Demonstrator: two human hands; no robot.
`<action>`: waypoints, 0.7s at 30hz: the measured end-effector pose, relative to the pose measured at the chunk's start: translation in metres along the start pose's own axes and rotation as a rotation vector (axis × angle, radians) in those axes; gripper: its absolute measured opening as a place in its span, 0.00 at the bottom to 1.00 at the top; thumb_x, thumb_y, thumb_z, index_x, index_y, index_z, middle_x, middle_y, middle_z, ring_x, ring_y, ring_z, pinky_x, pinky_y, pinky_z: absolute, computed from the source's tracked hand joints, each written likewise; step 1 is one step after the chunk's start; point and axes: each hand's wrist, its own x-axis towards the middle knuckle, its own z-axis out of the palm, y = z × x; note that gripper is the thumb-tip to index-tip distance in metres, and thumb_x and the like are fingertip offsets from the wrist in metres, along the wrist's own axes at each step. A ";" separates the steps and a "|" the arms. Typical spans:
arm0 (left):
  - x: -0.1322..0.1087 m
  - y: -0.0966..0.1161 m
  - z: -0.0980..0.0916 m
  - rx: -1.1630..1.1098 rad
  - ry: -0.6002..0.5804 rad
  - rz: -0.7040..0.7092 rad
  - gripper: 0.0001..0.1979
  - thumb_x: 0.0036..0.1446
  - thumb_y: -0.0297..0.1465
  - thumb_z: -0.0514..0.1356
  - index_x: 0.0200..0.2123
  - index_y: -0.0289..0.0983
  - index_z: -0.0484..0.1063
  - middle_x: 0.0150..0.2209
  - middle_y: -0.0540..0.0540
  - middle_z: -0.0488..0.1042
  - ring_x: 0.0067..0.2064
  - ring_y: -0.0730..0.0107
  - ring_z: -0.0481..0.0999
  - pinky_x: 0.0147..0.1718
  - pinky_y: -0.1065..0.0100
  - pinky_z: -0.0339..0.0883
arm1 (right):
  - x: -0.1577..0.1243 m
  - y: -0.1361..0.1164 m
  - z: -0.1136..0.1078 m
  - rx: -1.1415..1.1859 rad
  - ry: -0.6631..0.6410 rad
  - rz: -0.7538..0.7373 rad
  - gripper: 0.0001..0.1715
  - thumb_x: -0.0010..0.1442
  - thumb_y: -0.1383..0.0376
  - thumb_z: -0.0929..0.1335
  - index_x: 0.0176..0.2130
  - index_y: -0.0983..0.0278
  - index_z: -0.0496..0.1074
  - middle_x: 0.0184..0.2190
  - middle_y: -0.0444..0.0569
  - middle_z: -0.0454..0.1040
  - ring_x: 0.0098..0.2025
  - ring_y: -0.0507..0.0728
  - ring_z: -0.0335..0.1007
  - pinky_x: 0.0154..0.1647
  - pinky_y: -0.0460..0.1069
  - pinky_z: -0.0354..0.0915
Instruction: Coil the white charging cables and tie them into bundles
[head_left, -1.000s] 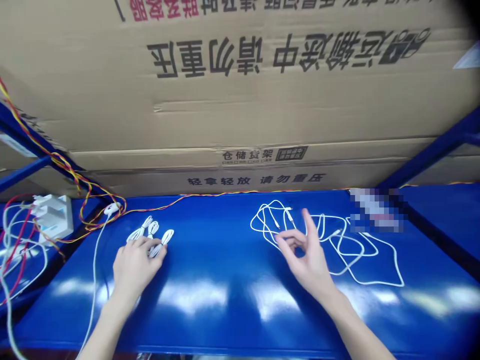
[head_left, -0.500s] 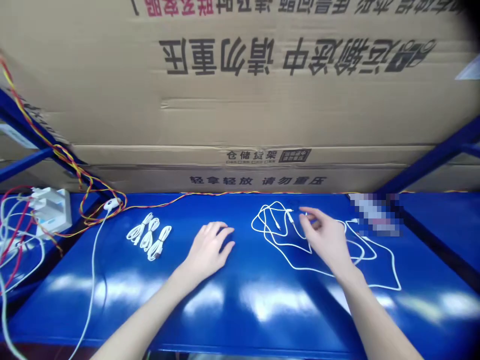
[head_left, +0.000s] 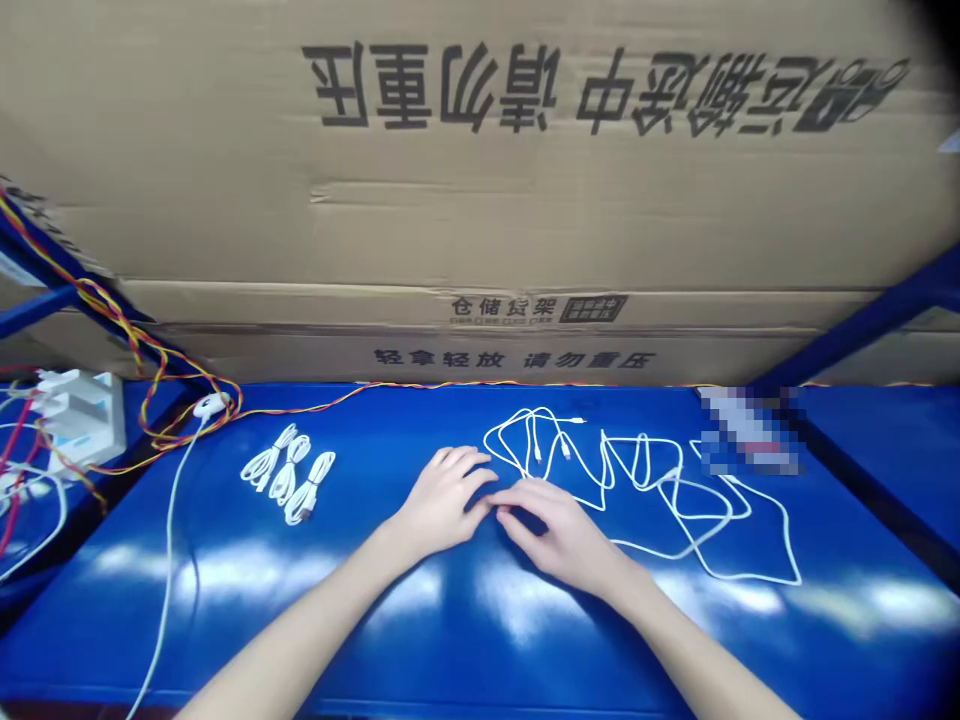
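My left hand [head_left: 448, 500] rests on the blue shelf [head_left: 465, 640], palm down, fingers gently curved and thumb apart from them. From the right, my right hand [head_left: 566, 530] reaches in; its forefinger meets the left thumb, and a gap shows between its own thumb and forefinger. I see nothing held in either hand. Loose white cables [head_left: 697, 515] spread in loops behind and right of my right hand, with plug ends lying near the shelf's back. Part of a cable is hidden by that hand. Three bundled white cables [head_left: 283, 475] lie left of my left hand.
A large cardboard box [head_left: 480, 240] stands along the back. Twisted red-yellow wires [head_left: 154, 350], a white adapter block [head_left: 86, 420] and a hanging white cord [head_left: 171, 540] occupy the left side. A pixelated patch [head_left: 754, 430] covers something at the back right.
My right hand has left the loose cables and come left to touch my left hand. The loose cables have shifted in shape. The view has moved slightly.
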 end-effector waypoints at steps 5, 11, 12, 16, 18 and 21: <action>0.007 0.000 -0.005 -0.003 -0.034 -0.007 0.18 0.65 0.33 0.61 0.57 0.41 0.73 0.62 0.40 0.73 0.64 0.50 0.69 0.64 0.44 0.61 | -0.009 0.027 -0.029 -0.321 0.320 0.166 0.17 0.71 0.65 0.64 0.55 0.59 0.75 0.46 0.54 0.78 0.49 0.63 0.74 0.52 0.59 0.70; 0.006 0.004 -0.004 0.006 -0.047 0.033 0.12 0.62 0.28 0.60 0.48 0.40 0.75 0.69 0.42 0.65 0.75 0.48 0.54 0.70 0.40 0.51 | -0.036 0.067 -0.073 -0.523 0.663 0.417 0.21 0.63 0.61 0.67 0.55 0.61 0.77 0.38 0.50 0.74 0.37 0.60 0.71 0.42 0.57 0.70; 0.005 0.002 -0.005 0.000 -0.042 0.013 0.09 0.62 0.29 0.60 0.45 0.39 0.75 0.69 0.41 0.66 0.75 0.48 0.54 0.70 0.40 0.51 | -0.039 0.071 -0.075 -0.491 0.627 0.420 0.21 0.63 0.60 0.67 0.53 0.61 0.77 0.38 0.50 0.74 0.35 0.59 0.71 0.40 0.56 0.70; 0.003 -0.001 -0.009 -0.024 -0.067 0.020 0.24 0.63 0.28 0.58 0.62 0.40 0.67 0.70 0.40 0.65 0.74 0.50 0.57 0.71 0.40 0.50 | -0.042 0.074 -0.071 -0.441 0.364 0.400 0.18 0.65 0.58 0.67 0.51 0.60 0.78 0.41 0.52 0.75 0.39 0.60 0.73 0.39 0.56 0.71; 0.004 0.001 -0.009 -0.020 -0.076 0.065 0.31 0.63 0.26 0.56 0.69 0.41 0.59 0.68 0.40 0.68 0.71 0.52 0.61 0.71 0.40 0.48 | -0.039 0.068 -0.065 -0.402 0.248 0.349 0.18 0.68 0.58 0.67 0.53 0.59 0.77 0.42 0.53 0.76 0.42 0.62 0.74 0.44 0.58 0.72; 0.002 0.005 -0.012 0.034 -0.057 0.074 0.26 0.65 0.29 0.57 0.66 0.40 0.65 0.56 0.39 0.76 0.61 0.52 0.71 0.70 0.41 0.51 | -0.035 0.054 -0.059 -0.266 0.119 0.259 0.18 0.70 0.60 0.66 0.56 0.58 0.75 0.41 0.52 0.77 0.45 0.61 0.75 0.49 0.59 0.73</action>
